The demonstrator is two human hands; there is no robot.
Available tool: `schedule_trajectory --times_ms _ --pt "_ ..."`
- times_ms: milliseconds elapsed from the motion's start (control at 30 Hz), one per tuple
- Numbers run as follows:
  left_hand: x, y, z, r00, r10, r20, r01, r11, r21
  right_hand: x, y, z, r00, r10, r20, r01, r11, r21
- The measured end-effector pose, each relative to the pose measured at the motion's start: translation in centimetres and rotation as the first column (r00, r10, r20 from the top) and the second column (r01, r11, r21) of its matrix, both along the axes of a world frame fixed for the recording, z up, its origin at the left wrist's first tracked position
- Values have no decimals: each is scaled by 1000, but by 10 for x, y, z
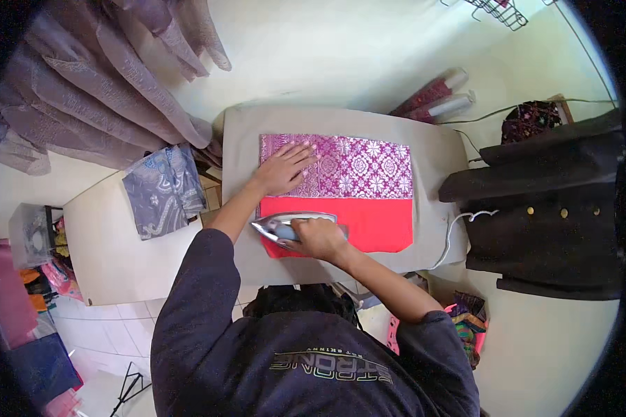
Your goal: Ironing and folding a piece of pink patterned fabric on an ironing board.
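Observation:
My right hand is closed around the handle of an electric clothes iron, whose pointed tip faces left. Under the iron lies a plain red fabric panel, near its left end. Above it, a purple cloth with a silvery floral pattern lies flat along the red panel's upper edge. On that cloth's left part rests my left hand, palm down with the fingers spread. Both fabrics lie on a padded ironing surface covered in beige cloth.
A folded grey-blue patterned cloth lies on a pale table to the left. Greyish-purple curtains hang at upper left. At right hangs a black garment with gold buttons, near a white cord. A pink basket of fabrics stands lower right.

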State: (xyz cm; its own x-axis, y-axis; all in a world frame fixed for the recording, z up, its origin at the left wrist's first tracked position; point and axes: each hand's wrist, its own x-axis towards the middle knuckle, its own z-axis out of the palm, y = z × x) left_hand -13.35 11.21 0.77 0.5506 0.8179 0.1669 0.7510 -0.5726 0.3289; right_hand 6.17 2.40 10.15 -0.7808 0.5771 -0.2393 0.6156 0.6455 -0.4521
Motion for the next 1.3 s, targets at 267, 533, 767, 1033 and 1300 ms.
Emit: schedule_trajectory --times_ms 267,533,767,1033,1300 --pt "-5 -12 0 996 85 -4 -85 993 87 73 15 5 910 -413 29 412 910 42" --pt "22 -49 1 921 389 -15 -388 921 39 53 19 -2 761 -643 -83 648 761 40" --pt "28 -47 5 900 428 -82 -424 903 68 -3 90 -19 683 -714 -154 726 687 35" --pt "25 -39 3 916 400 -39 -398 916 43 -16 128 -19 695 -693 -193 676 721 -156" --pt "19 -38 0 884 468 1 -466 880 -92 23 73 -32 827 -558 -63 463 741 -486"
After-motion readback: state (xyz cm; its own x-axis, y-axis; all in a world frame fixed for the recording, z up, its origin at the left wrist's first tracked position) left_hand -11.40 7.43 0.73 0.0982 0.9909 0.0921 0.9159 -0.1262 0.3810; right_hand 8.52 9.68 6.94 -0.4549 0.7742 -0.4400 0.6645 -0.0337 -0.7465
